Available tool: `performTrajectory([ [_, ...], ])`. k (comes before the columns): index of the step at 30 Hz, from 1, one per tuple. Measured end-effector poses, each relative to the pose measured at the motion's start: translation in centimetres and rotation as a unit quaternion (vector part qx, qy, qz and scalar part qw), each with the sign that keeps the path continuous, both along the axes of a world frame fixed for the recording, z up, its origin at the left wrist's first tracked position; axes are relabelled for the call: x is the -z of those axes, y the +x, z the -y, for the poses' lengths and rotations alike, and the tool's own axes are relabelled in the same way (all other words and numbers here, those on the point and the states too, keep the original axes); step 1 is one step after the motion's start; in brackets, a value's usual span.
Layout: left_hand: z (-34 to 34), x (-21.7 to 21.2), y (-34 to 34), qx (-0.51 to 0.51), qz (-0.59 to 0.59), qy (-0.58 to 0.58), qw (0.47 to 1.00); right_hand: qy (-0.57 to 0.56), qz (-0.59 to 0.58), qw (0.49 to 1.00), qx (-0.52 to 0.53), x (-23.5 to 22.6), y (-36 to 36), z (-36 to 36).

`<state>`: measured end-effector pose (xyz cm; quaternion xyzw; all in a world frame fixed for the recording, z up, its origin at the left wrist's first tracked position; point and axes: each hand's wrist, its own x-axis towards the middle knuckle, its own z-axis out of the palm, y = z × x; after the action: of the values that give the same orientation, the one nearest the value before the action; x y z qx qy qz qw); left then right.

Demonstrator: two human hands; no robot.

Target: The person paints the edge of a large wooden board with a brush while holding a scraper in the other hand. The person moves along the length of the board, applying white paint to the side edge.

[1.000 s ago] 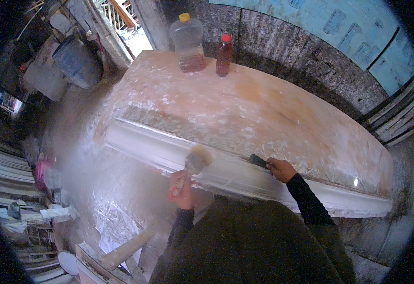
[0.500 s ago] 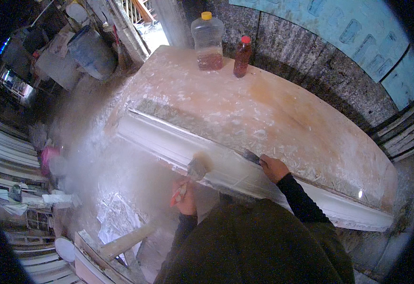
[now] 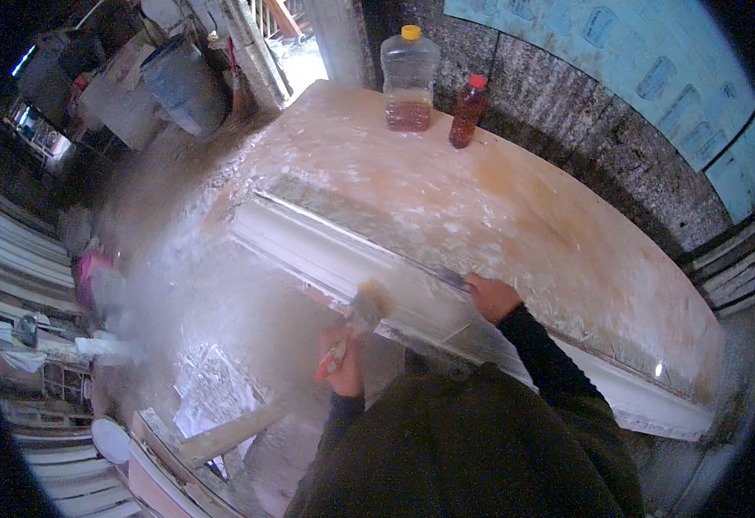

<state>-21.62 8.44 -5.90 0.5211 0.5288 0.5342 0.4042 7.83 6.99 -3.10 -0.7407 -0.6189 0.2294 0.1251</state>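
Note:
A long white moulding (image 3: 308, 244) with a ridged profile lies along the near edge of the table. My left hand (image 3: 343, 356) is closed round the red handle of a paintbrush (image 3: 372, 300), whose pale, blurred bristles are at the moulding's near edge. My right hand (image 3: 492, 298) grips a dark, flat-bladed scraper (image 3: 450, 277). Its blade points left along the moulding's far edge. Part of the moulding is hidden behind my right forearm and my dark clothing.
The table (image 3: 412, 190) is streaked with white residue. At its far end stand a clear jug (image 3: 409, 82) with a yellow cap and a red-capped bottle (image 3: 468, 112). A blue barrel (image 3: 186, 86) stands far left; a wooden beam (image 3: 231, 436) and white scraps lie lower left.
The view has shifted, so the table and bottles sit further right in the picture. My right hand and the scraper have moved left along the moulding. Both hands keep their tools.

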Motion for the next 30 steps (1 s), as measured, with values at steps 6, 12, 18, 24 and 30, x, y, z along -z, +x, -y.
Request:
performTrajectory([
  [6, 0.2, -3.1, -0.1, -0.019, 0.051, -0.126, 0.991, -0.023, 0.0, 0.999, 0.033, 0.3, 0.6, 2.2],
  [12, -0.2, -0.4, 0.7, 0.035, 0.058, -0.044, 0.997, -0.009, -0.019, 0.999, 0.049, 1.7, -3.7, -4.3],
  [18, -0.3, -1.0, 1.6, 0.039, 0.005, -0.012, 0.999, -0.046, -0.033, 0.998, 0.018, 0.3, -2.1, -2.9],
  [24, 0.6, 0.3, 2.6, 0.126, 0.056, -0.041, 0.99, 0.004, 0.038, 0.999, -0.023, 5.9, -5.6, -9.3],
  [30, 1.7, 1.1, 5.5, 0.179, 0.139, -0.029, 0.974, 0.132, -0.088, 0.986, 0.056, 1.7, -2.3, -7.7],
])
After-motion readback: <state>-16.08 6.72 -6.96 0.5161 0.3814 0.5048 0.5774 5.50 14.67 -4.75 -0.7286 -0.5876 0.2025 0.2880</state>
